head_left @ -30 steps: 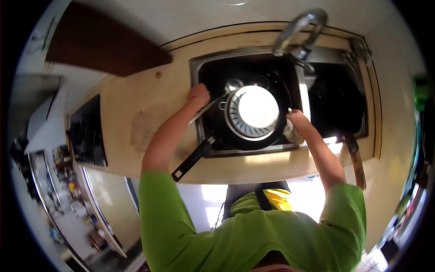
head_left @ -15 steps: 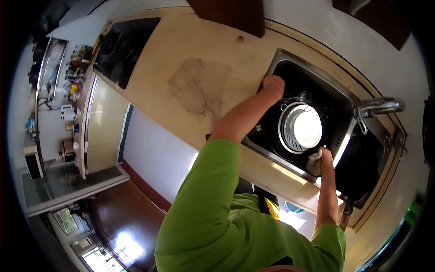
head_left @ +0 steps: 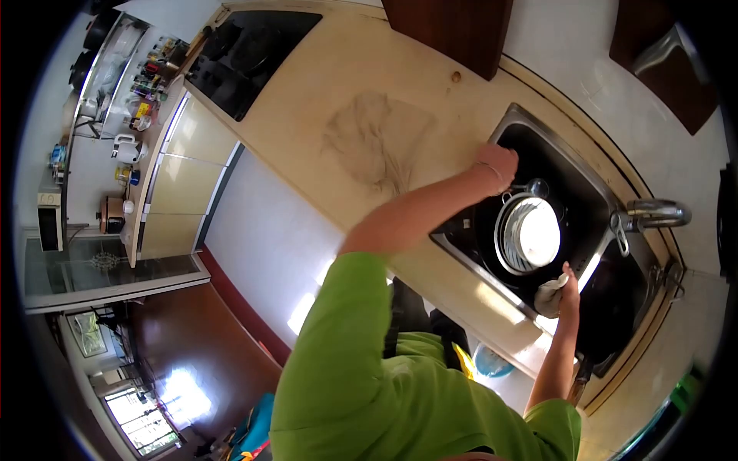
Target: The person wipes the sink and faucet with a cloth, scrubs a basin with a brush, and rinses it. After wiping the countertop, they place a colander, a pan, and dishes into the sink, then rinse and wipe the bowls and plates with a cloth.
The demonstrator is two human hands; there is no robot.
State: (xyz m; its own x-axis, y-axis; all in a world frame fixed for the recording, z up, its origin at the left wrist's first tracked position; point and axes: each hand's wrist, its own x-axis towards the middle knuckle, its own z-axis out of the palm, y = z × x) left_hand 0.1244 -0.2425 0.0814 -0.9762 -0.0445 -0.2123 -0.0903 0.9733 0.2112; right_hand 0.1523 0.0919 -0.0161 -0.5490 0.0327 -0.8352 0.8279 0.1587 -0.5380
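My left hand (head_left: 500, 165) is closed at the near-left rim of the sink (head_left: 513, 114); what its fingers hold, if anything, is hidden. Just beside it lies a metal ladle (head_left: 538, 187). Inside the left basin, a bright white bowl (head_left: 540, 237) sits in a slatted white basket or larger bowl (head_left: 510, 242), over a dark round pan. My right hand (head_left: 569, 290) is wrapped around a bunched pale cloth (head_left: 549, 300) just below the bowl, near the divider between the basins.
A chrome faucet (head_left: 657, 213) rises behind the sink. From the dark right basin a wooden handle (head_left: 580, 380) sticks out over the front edge. A thin beige cloth (head_left: 377, 142) is spread on the counter, and a black stove (head_left: 254, 54) stands farther left.
The view has turned and shifted, so the counter and sink appear lower and farther right. Both hands stay near the same places at the sink, the right one still holding the cloth.
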